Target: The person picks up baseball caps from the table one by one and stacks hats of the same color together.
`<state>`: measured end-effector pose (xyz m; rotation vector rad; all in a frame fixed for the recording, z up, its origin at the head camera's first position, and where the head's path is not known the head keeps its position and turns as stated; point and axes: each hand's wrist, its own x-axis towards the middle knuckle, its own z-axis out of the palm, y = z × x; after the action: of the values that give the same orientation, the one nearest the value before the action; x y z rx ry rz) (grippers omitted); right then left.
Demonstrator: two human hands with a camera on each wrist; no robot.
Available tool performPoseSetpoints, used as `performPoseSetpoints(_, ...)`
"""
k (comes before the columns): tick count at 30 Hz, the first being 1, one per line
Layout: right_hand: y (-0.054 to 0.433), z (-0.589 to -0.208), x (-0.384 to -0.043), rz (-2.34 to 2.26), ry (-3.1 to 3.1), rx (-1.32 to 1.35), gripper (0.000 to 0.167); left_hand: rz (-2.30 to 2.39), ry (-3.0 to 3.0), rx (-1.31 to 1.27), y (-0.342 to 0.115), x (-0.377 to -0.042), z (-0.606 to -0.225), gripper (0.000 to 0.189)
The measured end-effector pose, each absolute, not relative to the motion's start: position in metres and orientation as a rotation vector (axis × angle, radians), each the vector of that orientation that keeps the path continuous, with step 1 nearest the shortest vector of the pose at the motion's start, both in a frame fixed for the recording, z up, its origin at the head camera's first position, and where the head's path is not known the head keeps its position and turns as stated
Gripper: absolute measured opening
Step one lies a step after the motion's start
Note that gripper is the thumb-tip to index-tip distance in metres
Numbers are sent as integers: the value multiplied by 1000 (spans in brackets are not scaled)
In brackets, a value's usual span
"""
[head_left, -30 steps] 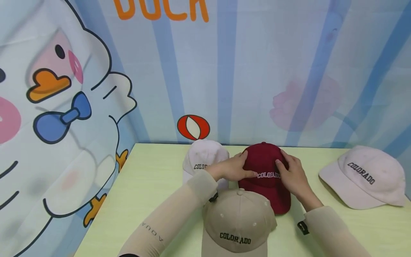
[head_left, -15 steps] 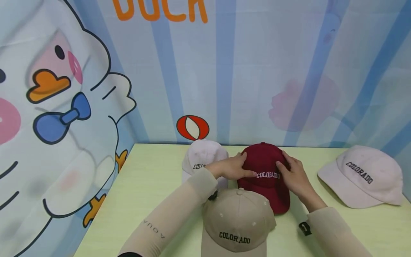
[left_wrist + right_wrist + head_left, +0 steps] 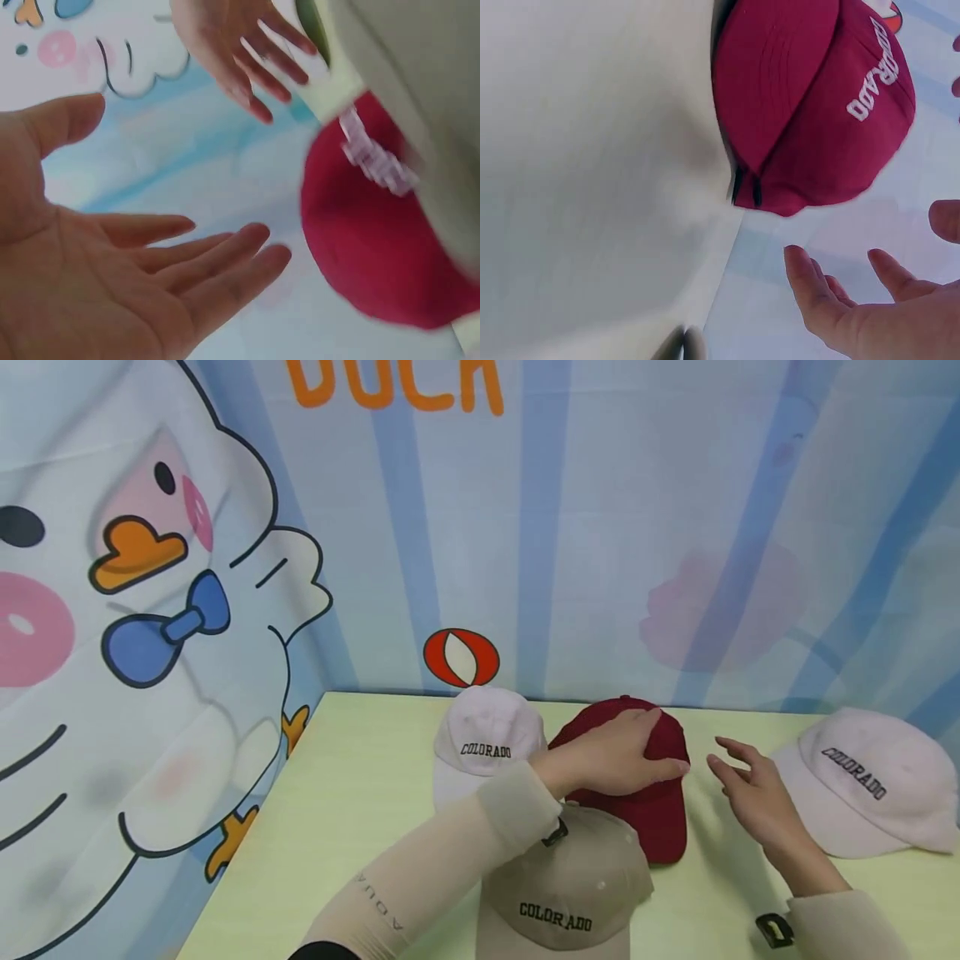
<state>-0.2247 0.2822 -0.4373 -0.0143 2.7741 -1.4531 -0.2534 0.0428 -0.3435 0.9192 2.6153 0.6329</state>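
A maroon baseball cap point(image 3: 663, 827) with white COLORADO lettering stands near the table's back edge. My left hand point(image 3: 615, 756) hovers over its front in the head view and hides the lettering; the left wrist view shows that hand point(image 3: 112, 277) with fingers extended, apart from the cap point(image 3: 367, 232). To the right, my right hand point(image 3: 761, 802) is off the cap, its fingers loosely bent and holding nothing. In the right wrist view a gap separates the right hand point(image 3: 885, 307) from the maroon cap point(image 3: 817, 112). A beige cap point(image 3: 562, 893) sits just in front, partly covered by my left sleeve.
One white cap point(image 3: 491, 735) stands left of the maroon one, its brim partly behind my sleeve. Another white cap point(image 3: 873, 785) lies at the table's right side. Behind the pale yellow table point(image 3: 360, 752) hangs a printed duck backdrop point(image 3: 600, 527).
Both hands have let go of the maroon cap. My left hand has moved right across its front, and my right hand has drawn away to the right. The view has shifted slightly.
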Motion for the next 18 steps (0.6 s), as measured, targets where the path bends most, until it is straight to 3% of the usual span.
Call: performPoseSetpoints(18,347,-446,-190,-1514,2966,254,63,486,2668,762,140,-228,-350,83)
